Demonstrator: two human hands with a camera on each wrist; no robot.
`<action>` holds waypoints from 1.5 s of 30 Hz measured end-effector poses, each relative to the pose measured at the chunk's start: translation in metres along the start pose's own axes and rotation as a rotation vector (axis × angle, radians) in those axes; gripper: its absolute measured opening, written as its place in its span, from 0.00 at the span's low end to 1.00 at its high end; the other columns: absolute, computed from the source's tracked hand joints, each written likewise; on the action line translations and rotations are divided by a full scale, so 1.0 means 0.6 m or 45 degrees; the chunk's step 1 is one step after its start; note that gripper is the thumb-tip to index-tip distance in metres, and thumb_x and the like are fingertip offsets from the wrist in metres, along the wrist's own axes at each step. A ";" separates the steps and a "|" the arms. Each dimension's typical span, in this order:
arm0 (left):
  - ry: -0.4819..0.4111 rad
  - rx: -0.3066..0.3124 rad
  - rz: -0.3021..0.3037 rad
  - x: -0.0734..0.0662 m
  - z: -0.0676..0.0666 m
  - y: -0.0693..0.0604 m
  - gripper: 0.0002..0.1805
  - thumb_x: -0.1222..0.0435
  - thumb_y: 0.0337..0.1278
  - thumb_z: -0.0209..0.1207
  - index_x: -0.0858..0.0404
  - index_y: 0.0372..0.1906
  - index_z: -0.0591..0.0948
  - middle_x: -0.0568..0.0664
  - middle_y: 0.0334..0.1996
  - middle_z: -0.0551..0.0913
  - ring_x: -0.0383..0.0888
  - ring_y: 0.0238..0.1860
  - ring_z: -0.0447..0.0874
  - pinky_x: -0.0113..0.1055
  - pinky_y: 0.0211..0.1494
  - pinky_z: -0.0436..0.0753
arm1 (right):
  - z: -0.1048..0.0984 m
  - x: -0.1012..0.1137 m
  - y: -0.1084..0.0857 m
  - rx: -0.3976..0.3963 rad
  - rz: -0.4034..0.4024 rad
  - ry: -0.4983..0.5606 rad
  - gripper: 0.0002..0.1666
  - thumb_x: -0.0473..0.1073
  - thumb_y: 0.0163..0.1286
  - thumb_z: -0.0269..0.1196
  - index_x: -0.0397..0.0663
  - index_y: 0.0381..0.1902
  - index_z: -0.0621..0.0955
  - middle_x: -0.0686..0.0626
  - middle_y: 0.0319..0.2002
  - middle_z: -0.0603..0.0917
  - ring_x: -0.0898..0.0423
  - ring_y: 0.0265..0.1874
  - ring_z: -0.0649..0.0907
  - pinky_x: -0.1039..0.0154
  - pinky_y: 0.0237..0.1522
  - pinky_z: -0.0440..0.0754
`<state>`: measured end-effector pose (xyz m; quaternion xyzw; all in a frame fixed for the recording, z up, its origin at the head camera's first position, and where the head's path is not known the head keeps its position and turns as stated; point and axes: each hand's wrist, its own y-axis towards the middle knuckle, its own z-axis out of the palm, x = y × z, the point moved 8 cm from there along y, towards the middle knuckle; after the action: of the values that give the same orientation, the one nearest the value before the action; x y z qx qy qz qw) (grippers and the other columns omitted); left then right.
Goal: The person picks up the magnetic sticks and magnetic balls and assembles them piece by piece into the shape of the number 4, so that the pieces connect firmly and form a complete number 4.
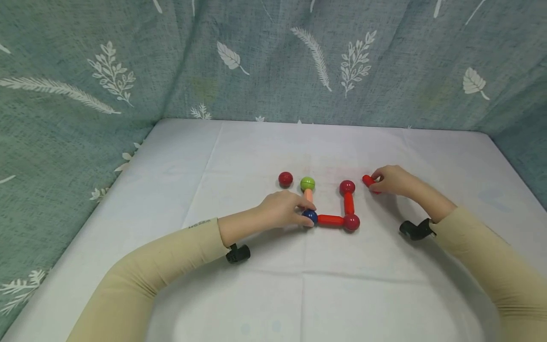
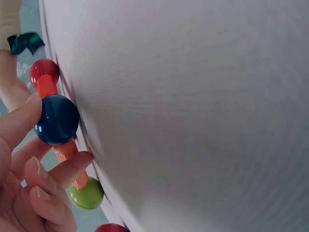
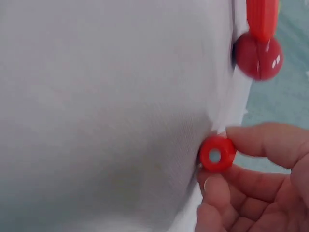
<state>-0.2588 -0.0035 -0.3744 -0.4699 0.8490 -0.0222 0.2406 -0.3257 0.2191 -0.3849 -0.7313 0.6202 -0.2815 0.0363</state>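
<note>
On the white cloth stands a chain of toy balls and rods, like a magnetic building set. My left hand point(image 1: 278, 209) grips the blue ball point(image 2: 59, 119) at its corner between thumb and fingers. From that ball a pale orange rod point(image 1: 308, 194) runs back to a green ball point(image 1: 307, 183). A red rod point(image 1: 330, 221) joins it to a dark red ball point(image 1: 352, 222), and another red rod point(image 1: 348, 203) leads back to a second dark red ball point(image 1: 347, 186). Right of the chain, my right hand point(image 1: 396, 181) pinches a separate red rod point(image 3: 217, 153), its round end facing the right wrist camera.
A loose red ball point(image 1: 285, 179) lies left of the green ball. White cloth point(image 1: 256, 299) covers the table, and a green leaf-patterned curtain point(image 1: 265, 61) hangs behind it and along the sides. Dark wrist cameras point(image 1: 237, 254) hang below both sleeves.
</note>
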 end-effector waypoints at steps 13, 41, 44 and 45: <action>-0.025 0.000 -0.013 0.005 0.001 0.004 0.24 0.47 0.45 0.64 0.45 0.51 0.80 0.40 0.45 0.82 0.37 0.34 0.73 0.30 0.28 0.69 | 0.061 -0.001 -0.081 0.154 0.024 0.268 0.24 0.44 0.60 0.58 0.31 0.50 0.72 0.46 0.32 0.77 0.56 0.26 0.75 0.65 0.31 0.75; 0.019 -0.006 0.003 -0.004 0.000 0.005 0.23 0.47 0.46 0.64 0.46 0.51 0.80 0.39 0.45 0.82 0.36 0.37 0.73 0.30 0.31 0.71 | 0.140 0.077 -0.169 0.077 -0.105 0.565 0.13 0.38 0.59 0.60 0.41 0.34 0.67 0.49 0.24 0.74 0.56 0.20 0.74 0.65 0.24 0.73; 0.019 -0.009 0.008 -0.006 -0.001 0.004 0.23 0.48 0.46 0.64 0.46 0.51 0.81 0.39 0.45 0.82 0.36 0.37 0.73 0.30 0.31 0.71 | 0.141 0.081 -0.167 0.077 -0.106 0.568 0.13 0.39 0.59 0.61 0.41 0.34 0.67 0.49 0.23 0.74 0.56 0.20 0.73 0.65 0.23 0.73; 0.018 -0.010 0.010 -0.006 -0.002 0.004 0.23 0.48 0.46 0.64 0.47 0.51 0.81 0.39 0.45 0.82 0.36 0.37 0.73 0.30 0.31 0.71 | 0.141 0.082 -0.166 0.077 -0.110 0.569 0.13 0.40 0.59 0.61 0.41 0.34 0.67 0.49 0.22 0.74 0.56 0.19 0.73 0.65 0.23 0.73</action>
<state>-0.2594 0.0008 -0.3726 -0.4672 0.8527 -0.0214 0.2329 -0.1950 0.1709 -0.3978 -0.6753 0.5720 -0.4563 -0.0920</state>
